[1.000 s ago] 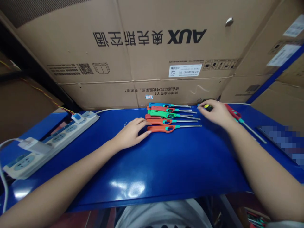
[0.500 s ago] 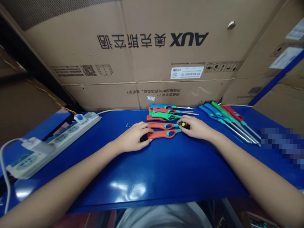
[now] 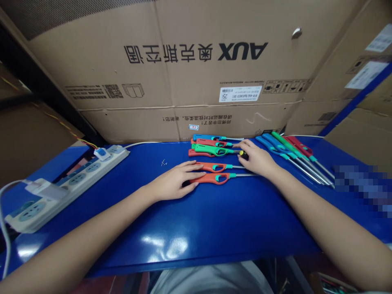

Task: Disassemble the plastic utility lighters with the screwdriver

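Two orange utility lighters lie side by side on the blue table, their metal tubes pointing right. My left hand [image 3: 174,179] rests at their handle ends, with thumb and fingers around the near lighter [image 3: 210,178] and a fingertip on the far lighter [image 3: 210,166]. In my right hand [image 3: 259,158] is a screwdriver [image 3: 244,154] with a black and yellow handle; its shaft is mostly hidden. This hand is over the tube ends of the lighter row, where a green lighter [image 3: 211,149], red ones and a blue lighter [image 3: 206,137] lie close together.
Several more lighters [image 3: 290,148] lie slanted at the right. Some tiny screws [image 3: 163,162] lie left of the row. A power strip [image 3: 73,179] with plugs and cables runs along the left side. A large cardboard box [image 3: 190,81] stands behind the table.
My right hand has moved slightly right and away from me with the screwdriver, off the near lighters' tubes. My left hand and the near orange lighter have shifted a little right.
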### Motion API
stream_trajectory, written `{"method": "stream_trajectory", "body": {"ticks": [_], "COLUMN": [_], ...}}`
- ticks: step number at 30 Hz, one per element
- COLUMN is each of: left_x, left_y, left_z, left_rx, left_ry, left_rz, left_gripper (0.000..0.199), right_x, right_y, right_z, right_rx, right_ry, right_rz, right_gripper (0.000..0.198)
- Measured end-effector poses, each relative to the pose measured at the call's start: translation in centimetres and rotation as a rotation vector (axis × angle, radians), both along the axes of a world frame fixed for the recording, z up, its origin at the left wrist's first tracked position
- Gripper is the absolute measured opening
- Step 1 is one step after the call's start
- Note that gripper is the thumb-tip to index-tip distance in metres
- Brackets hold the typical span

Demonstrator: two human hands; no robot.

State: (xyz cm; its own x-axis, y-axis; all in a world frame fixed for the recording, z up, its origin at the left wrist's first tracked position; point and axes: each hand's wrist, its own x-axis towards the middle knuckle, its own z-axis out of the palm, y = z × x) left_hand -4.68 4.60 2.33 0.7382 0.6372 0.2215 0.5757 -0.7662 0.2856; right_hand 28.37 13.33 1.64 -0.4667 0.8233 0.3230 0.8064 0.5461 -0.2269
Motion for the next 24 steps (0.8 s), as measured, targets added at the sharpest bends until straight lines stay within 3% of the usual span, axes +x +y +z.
{"method": "stream_trajectory", "body": {"ticks": [4, 16, 20, 24], "left_x": [0.3, 1.5, 2.2, 2.3], "left_y": [-0.4, -2.5, -3.3, -2.6], "left_z": [0.2, 1.9, 2.9, 2.3], "left_rx": [0.037, 0.077, 0.019, 0.038], "left_ry": [0.036, 0.132, 0.137, 0.112], "left_rz": [0.01, -0.028, 0.032, 0.152], "left_gripper": [0.042, 0.038, 0.042, 0.065], "right_x": [0.4, 0.8, -0.1, -1.0], "right_y": [0.9, 0.3, -0.4, 0.0], "right_z": [-0.9, 0.1, 0.5, 0.2], "right_rx": [-0.012, -0.087, -0.013, 0.07], "right_ry": [-0.027, -0.028, -0.025, -0.017], "right_rz": [-0.024, 0.233, 0.102, -0.119], "right_gripper": [0.027, 0.017, 0.026, 0.033]}}
